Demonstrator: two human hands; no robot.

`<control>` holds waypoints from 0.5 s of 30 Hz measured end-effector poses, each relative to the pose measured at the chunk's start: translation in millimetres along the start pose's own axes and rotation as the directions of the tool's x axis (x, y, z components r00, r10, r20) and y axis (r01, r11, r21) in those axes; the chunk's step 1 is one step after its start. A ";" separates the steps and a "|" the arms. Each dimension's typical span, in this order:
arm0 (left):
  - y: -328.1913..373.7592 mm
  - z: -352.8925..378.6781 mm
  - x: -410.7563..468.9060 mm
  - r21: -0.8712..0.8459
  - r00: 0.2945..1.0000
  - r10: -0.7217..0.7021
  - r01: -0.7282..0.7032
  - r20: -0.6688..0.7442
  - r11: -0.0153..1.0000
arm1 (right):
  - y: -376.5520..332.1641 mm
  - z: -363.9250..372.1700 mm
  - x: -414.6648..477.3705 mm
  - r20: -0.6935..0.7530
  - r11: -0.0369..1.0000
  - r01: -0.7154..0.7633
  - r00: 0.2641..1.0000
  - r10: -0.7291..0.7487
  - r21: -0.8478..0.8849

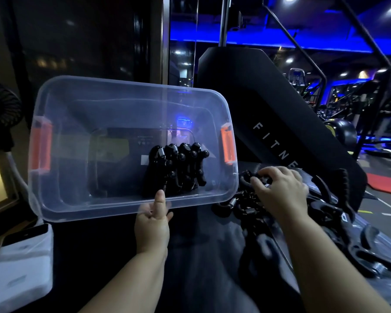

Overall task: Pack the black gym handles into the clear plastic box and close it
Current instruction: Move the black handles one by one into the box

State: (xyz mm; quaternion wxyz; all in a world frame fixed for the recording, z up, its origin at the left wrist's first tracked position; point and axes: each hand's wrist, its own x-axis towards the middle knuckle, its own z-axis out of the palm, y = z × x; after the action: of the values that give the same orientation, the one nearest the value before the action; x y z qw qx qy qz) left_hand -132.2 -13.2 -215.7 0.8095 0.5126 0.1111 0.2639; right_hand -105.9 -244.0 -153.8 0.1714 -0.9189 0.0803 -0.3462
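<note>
**Tilted box, one-handed hold**

The left hand (pixel 152 220) props the clear plastic box (pixel 131 145) up by its near rim, thumb inside, fingers beneath. A few black gym handles (pixel 176 170) sit stacked at its right end. The right hand (pixel 278 188) curls its fingers onto another handle in the loose pile (pixel 303 222) on the dark surface; whether it is gripped I cannot tell. Risk: the rim pinch may slip, spilling the stack.

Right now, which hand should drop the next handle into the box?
Right. The right hand already rests on the loose handles beside the box; the left hand is busy holding the box's near rim.
</note>
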 end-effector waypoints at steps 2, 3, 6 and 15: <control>0.8 -0.3 -0.8 -0.004 1.000 0.004 -0.004 0.000 1.000 | 6.7 -1.3 3.3 0.276 0.978 0.064 0.961 -0.006 -0.199; 1.1 -0.4 -0.8 -0.005 1.000 0.006 -0.006 0.000 1.000 | 10.0 0.4 3.2 0.365 0.962 0.114 0.931 -0.016 -0.249; 1.5 -0.6 -1.1 -0.002 1.000 0.008 -0.008 0.011 1.000 | 16.6 -1.4 2.7 0.432 0.926 0.237 0.897 -0.091 -0.295; 0.5 -2.7 -1.3 0.021 1.000 0.016 -0.016 0.025 1.000 | 37.1 -13.7 -16.9 0.348 0.887 0.382 0.894 -0.283 -0.258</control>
State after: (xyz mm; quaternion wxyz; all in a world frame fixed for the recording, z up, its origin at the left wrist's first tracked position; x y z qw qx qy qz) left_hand -134.6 -11.7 -216.6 0.8031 0.5255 0.0998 0.2627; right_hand -128.7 -277.5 -168.3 -0.0322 -0.9759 -0.0522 -0.2092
